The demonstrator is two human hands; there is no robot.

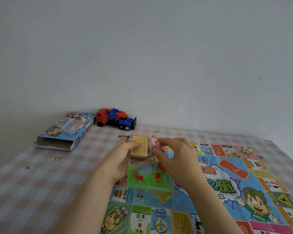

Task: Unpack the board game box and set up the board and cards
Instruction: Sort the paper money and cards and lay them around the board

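Table under a pink-and-white checked cloth, pushed against a plain pale wall.

- Printed paper game board, blue centre with cartoon figures and coloured squares round its rim: unfolded flat on the right half of the table, reaching the near edge and the right edge.
- Blue illustrated cardboard game box: far-left corner, lying flat, open end facing the near side, interior looks hollow from here.
- Red-and-blue plastic toy truck: at the far edge against the wall, just beside the box's right end.
- Left hand: raised over the board's far-left corner, grasping a thick stack of yellow-backed cards, thumb across the top card, fingers under.
- Right hand: just beside the stack, thumb and fingertips pinching a red-and-white card or wrapper at the stack's right edge; too blurred to say which.
- Clear plastic bag of green and red plastic pieces: hangs below and between both hands, above the board. Upper part sits against the left palm; cannot tell which fingers actually carry it.
- Small dark specks on the cloth near the far edge, behind the hands.
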